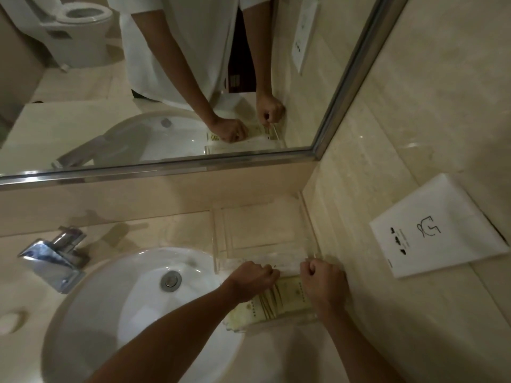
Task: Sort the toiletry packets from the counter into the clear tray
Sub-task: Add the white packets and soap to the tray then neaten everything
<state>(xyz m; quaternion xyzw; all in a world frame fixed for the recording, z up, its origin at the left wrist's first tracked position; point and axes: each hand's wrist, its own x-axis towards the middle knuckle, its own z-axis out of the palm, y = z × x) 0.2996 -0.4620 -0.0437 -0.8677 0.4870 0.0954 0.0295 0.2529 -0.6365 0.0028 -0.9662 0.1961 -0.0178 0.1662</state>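
Pinching a clear packet (287,265) between both curled hands, left (253,277) and right (322,283), I judge lowering it into the tray (221,233) just beyond comes next.

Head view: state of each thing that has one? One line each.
clear tray: upright on the counter, back compartments bare.
toiletry packets: lying flat in a stack at the tray's near end.
left hand: fingers curled, on the packets.
right hand: fingers curled at the packets' right side.
sink: dry-looking, drain stopper down.
faucet: no water running.
white paper bag: lying flat, folded.
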